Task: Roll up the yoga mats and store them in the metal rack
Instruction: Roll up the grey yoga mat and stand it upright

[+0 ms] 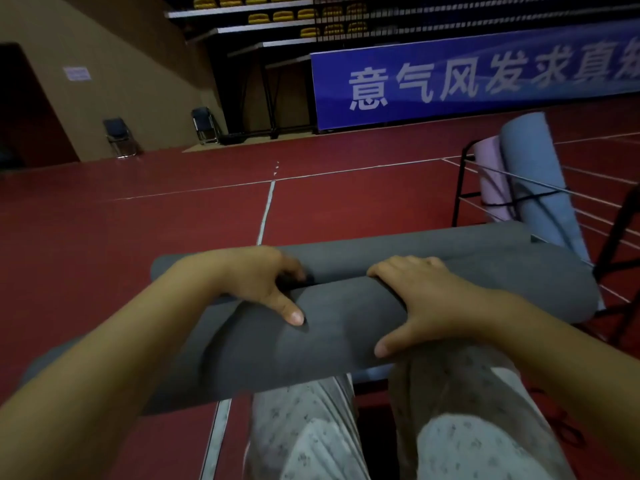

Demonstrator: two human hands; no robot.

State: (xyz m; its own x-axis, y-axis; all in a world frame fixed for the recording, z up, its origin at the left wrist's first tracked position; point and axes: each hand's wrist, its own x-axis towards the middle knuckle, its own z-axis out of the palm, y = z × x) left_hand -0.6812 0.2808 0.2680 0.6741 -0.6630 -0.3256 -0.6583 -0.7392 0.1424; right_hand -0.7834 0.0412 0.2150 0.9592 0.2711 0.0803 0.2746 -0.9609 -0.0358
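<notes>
A dim sports hall has a dark red floor (173, 209) marked with white lines (266, 209). A tan wall (131, 81) carries a small paper notice (77, 73), with two folding chairs (117, 136) below it. A blue banner (485, 77) with white characters stands under tiered yellow seats (277, 15).

Red sports floor (173, 216) with white lines — metal rack (462, 188) and two folding chairs (117, 135) standing on it.

A blue banner (485, 77) hung at one o'clock; two folding chairs (117, 135) stood at eleven, yellow seats (277, 8) at twelve.
</notes>
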